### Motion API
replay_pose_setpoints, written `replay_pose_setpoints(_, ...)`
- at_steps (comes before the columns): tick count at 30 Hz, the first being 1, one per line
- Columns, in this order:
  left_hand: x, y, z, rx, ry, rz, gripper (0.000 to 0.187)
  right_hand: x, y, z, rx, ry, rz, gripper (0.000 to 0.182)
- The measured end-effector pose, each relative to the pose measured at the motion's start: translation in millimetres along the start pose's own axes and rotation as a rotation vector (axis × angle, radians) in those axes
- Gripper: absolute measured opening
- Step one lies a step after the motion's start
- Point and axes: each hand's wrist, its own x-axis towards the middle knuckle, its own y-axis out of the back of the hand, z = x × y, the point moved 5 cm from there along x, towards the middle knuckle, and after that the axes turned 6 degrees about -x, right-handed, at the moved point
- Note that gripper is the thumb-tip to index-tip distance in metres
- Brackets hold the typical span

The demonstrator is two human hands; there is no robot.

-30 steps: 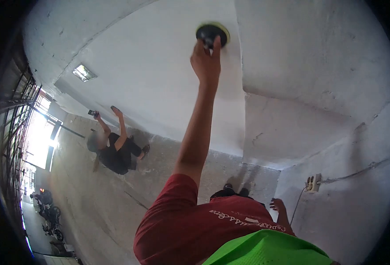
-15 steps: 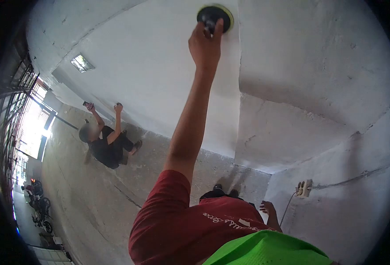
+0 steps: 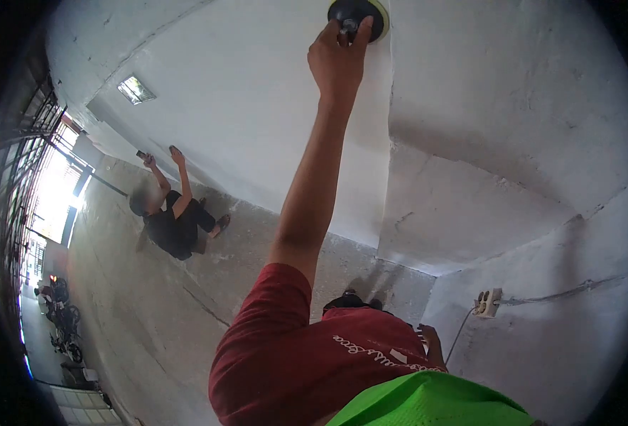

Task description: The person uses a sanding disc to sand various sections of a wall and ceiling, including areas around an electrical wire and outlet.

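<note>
My left hand [image 3: 337,60], arm stretched up, grips a round black sanding pad [image 3: 356,15] with a yellow-green rim. The pad is against the white wall [image 3: 257,92], close to a vertical crease, and the frame's top edge cuts it off. My fingers and thumb are closed around its back. Low at my side is my right hand [image 3: 428,335], fingers loosely apart and nothing seen in them. It is nearest to my red shirt [image 3: 285,355].
Another person [image 3: 168,220] squats at the left, both hands raised by the wall, one with a small dark object [image 3: 141,154]. A wall socket [image 3: 488,303] with a cable is at the right. Motorcycles [image 3: 64,319] stand far left near a bright barred opening.
My left hand and the pad have shifted up and right, nearer the wall crease. The squatting person's hands have moved on the wall. My right hand stays low at my side.
</note>
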Motion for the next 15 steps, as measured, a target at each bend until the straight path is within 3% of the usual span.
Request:
replay_pose_setpoints(5, 28.9, 6.0, 16.4, 0.038, -0.069, 0.007, 0.047, 17.6, 6.3, 21.6, -0.052, -0.051, 0.023, 0.042)
replay_pose_setpoints(7, 35.1, 5.7, 24.9, 0.057, -0.097, 0.014, 0.043, -1.7, 8.9, 1.9, -0.002, 0.012, 0.015, 0.041)
replay_pose_setpoints(10, 14.1, -3.0, 1.1, 0.056, -0.141, 0.073, 0.048, -3.4, 13.7, -12.7, -0.014, -0.002, 0.032, 0.042)
replay_pose_setpoints(15, -22.9, -9.7, -18.6, 0.048, -0.106, -0.008, 0.050, 1.8, 13.0, -27.5, -0.024, 0.051, 0.021, 0.041)
